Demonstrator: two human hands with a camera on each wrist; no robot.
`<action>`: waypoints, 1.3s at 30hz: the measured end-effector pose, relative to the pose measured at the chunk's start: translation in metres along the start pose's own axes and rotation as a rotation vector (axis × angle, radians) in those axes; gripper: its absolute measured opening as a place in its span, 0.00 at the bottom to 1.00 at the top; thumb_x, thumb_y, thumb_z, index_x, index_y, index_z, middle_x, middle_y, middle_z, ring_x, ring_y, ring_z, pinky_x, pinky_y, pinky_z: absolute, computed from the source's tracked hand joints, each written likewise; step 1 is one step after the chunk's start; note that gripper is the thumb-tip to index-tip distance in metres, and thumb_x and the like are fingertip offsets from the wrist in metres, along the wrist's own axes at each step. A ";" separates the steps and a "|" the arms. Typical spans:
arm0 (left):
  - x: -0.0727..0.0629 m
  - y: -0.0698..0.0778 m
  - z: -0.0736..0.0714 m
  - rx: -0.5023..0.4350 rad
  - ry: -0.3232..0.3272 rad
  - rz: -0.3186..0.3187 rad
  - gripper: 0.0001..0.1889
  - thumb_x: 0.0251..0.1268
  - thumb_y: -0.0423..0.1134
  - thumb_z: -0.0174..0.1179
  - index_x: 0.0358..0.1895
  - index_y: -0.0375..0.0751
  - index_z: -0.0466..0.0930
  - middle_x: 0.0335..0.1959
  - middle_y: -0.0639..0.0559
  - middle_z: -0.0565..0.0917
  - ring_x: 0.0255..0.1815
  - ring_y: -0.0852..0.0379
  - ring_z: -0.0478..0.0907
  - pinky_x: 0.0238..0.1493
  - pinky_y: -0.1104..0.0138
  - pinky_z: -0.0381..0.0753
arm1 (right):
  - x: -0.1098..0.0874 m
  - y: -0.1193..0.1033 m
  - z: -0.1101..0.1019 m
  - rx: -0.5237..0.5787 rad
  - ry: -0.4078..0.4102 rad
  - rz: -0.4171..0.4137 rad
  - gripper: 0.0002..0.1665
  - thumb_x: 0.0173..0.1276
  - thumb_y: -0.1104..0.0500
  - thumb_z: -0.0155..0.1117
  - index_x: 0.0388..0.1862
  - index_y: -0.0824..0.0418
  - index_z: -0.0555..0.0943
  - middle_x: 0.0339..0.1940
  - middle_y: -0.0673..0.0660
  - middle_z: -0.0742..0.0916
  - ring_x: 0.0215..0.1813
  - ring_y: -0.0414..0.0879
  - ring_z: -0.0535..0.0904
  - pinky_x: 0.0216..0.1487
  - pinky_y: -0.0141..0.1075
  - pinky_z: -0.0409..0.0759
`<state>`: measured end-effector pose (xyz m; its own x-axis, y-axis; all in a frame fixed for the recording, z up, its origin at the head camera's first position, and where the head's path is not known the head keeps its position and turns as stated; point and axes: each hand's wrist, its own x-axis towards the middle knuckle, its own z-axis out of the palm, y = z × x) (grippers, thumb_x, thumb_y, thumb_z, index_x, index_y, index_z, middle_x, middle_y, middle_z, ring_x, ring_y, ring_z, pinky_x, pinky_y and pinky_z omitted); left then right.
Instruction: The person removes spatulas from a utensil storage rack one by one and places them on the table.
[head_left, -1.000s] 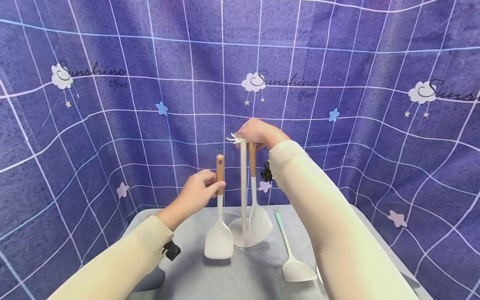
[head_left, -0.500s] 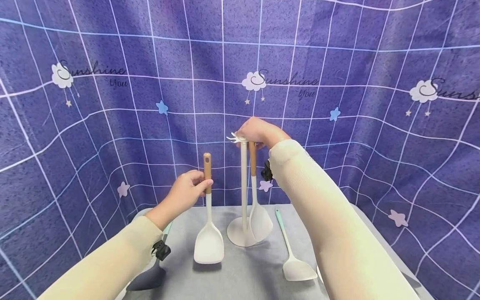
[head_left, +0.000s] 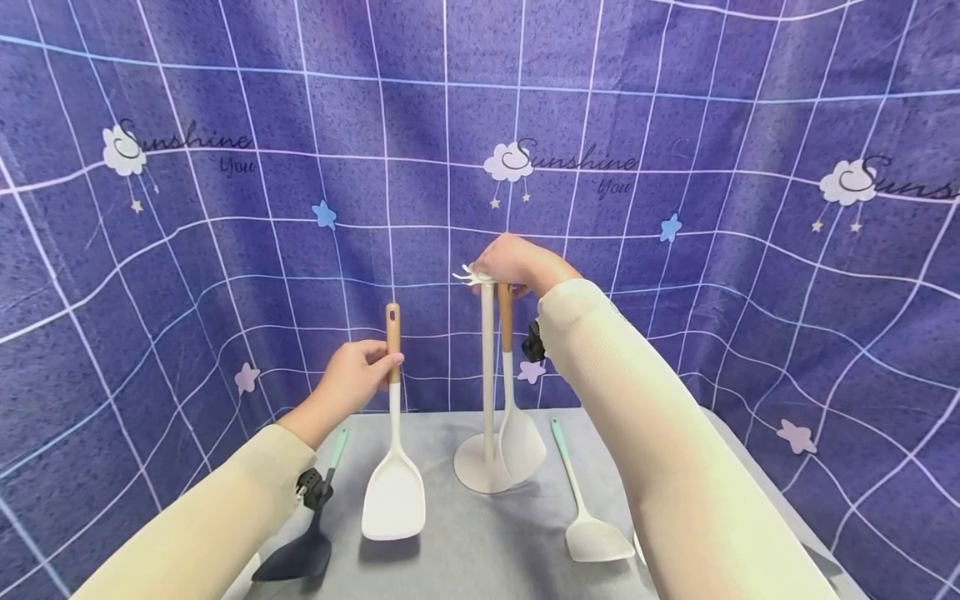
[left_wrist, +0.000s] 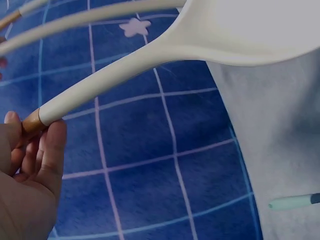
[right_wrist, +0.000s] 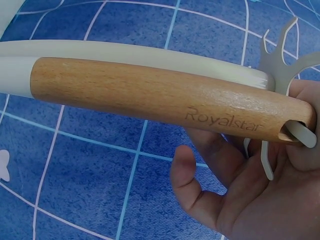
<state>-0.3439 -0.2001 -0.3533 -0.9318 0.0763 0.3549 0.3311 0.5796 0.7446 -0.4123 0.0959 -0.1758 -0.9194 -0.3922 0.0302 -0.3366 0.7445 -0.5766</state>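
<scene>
My left hand (head_left: 354, 373) pinches the wooden handle of a white spatula (head_left: 393, 496), which stands upright above the table with its broad blade down. In the left wrist view, the thumb and fingers close around the handle's lower end, beside the white shaft (left_wrist: 95, 92). My right hand (head_left: 517, 261) grips the hooked top of a cream utensil stand (head_left: 487, 375). A second wood-handled spatula (head_left: 522, 442) hangs from the stand, and the right wrist view shows a hook through the hole in its handle (right_wrist: 150, 97). Some right-hand fingers are hidden behind the stand's top.
A white spatula with a mint handle (head_left: 592, 533) lies right of the stand. At left lies a dark spatula (head_left: 300, 554), partly behind my left wrist. Two white edges peek out by the sleeves. Grey cloth covers the table (head_left: 480, 542); a blue gridded curtain (head_left: 420, 192) hangs behind.
My left hand has carried the spatula leftward, away from the stand and slightly nearer. The dark spatula at left has come into fuller view. My right hand stays on the stand's top.
</scene>
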 end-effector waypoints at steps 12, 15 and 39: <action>0.011 -0.053 0.001 0.084 -0.014 -0.112 0.19 0.88 0.41 0.65 0.58 0.22 0.89 0.39 0.35 0.95 0.31 0.58 0.92 0.35 0.67 0.92 | -0.003 0.002 -0.001 0.022 0.002 0.003 0.24 0.92 0.48 0.55 0.51 0.56 0.96 0.46 0.55 0.97 0.42 0.48 0.84 0.58 0.57 0.93; 0.011 -0.064 0.005 0.081 -0.024 -0.140 0.20 0.88 0.41 0.65 0.59 0.21 0.89 0.40 0.34 0.95 0.32 0.58 0.91 0.36 0.66 0.94 | -0.002 0.003 -0.001 0.027 0.005 0.008 0.23 0.92 0.48 0.56 0.51 0.56 0.96 0.47 0.56 0.97 0.42 0.49 0.84 0.59 0.58 0.92; 0.003 -0.134 0.032 0.136 -0.174 -0.322 0.18 0.89 0.36 0.60 0.48 0.17 0.87 0.31 0.40 0.89 0.28 0.57 0.89 0.34 0.62 0.96 | -0.001 -0.001 0.001 0.011 0.000 0.012 0.24 0.92 0.49 0.55 0.53 0.57 0.96 0.53 0.57 0.98 0.41 0.47 0.84 0.59 0.59 0.92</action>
<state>-0.3956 -0.2516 -0.4705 -1.0000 0.0028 0.0057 0.0060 0.6976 0.7164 -0.4106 0.0948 -0.1756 -0.9233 -0.3834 0.0232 -0.3232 0.7430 -0.5861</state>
